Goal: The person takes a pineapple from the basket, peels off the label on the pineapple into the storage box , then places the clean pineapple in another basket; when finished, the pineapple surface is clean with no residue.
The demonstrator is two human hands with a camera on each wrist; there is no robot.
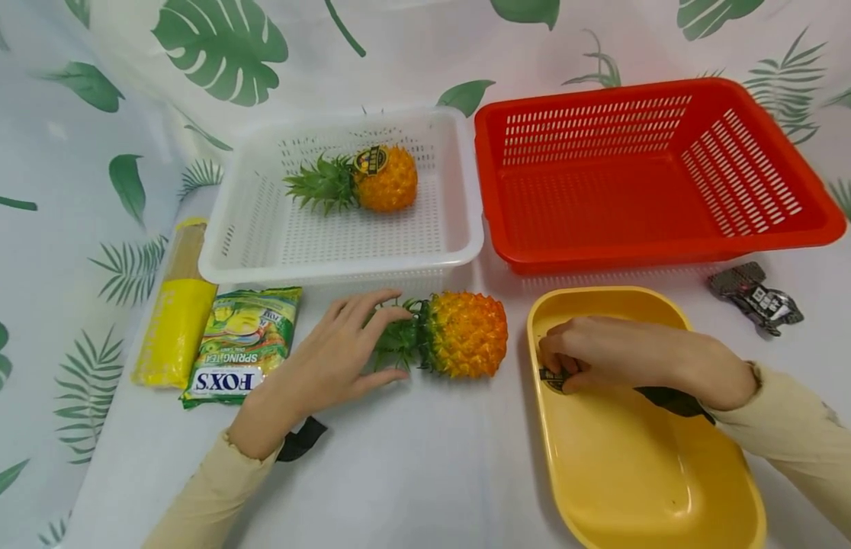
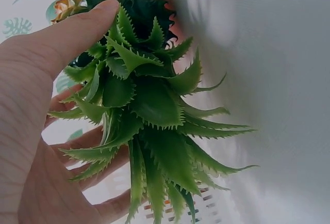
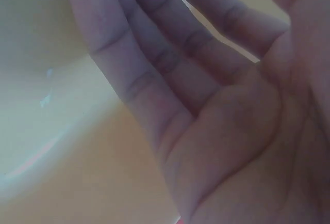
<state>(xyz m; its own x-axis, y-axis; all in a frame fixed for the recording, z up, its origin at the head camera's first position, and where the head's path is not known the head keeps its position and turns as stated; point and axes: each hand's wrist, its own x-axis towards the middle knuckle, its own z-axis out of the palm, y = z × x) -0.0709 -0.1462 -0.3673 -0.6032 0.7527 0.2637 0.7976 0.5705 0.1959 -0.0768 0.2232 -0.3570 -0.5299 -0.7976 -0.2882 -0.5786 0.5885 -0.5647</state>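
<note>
1. The right hand, fingers curled, pinches a small black printed label inside an oval yellow plastic tub.
2. The left hand, loosely spread, surrounds the leafy crown of an orange, spiky pineapple lying on the white worktop.
3. Behind it, a white slotted plastic basket holds another orange pineapple; a red slotted plastic basket stands alongside.

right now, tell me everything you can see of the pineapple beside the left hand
The pineapple has a glossy, knobbly, plastic-looking orange-red body, dark green towards the crown, whose pointed green leaves have toothed edges. It lies on its side on the white table, leaves towards the left hand, body towards the yellow tub. The fingers lie around the leaves; whether they touch is unclear.
</note>
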